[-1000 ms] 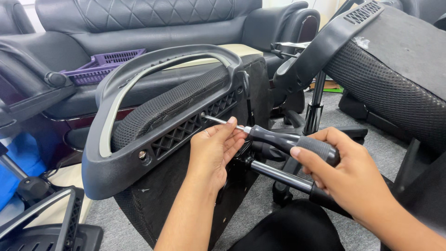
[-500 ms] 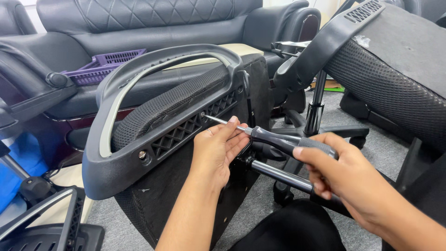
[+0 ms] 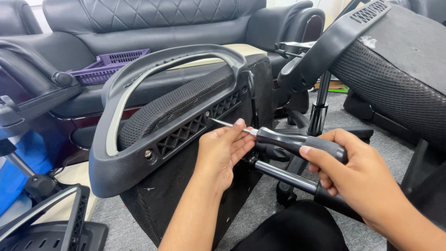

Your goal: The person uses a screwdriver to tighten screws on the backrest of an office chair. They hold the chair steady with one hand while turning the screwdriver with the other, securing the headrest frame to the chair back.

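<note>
Steadying the black-handled steel screwdriver [image 3: 297,141], the right hand [image 3: 357,174] grips its handle while left hand [image 3: 223,151] fingers pinch its shaft toward the black plastic chair armrest [image 3: 162,135], needing careful tip seating.

The armrest [image 3: 167,116] blocks the left. An upturned chair [image 3: 395,79] crowds the right. Between them, open floor [image 3: 371,123] stays passable.

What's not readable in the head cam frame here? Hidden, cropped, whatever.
- Head view: part of the screwdriver shaft lies behind the left hand fingers.
- Head view: the right hand palm covers the handle's rear end.
- Head view: whether the tip meets a screw on the armrest frame is too small to tell.
- Head view: the mesh chair back is cut off by the right edge.
</note>
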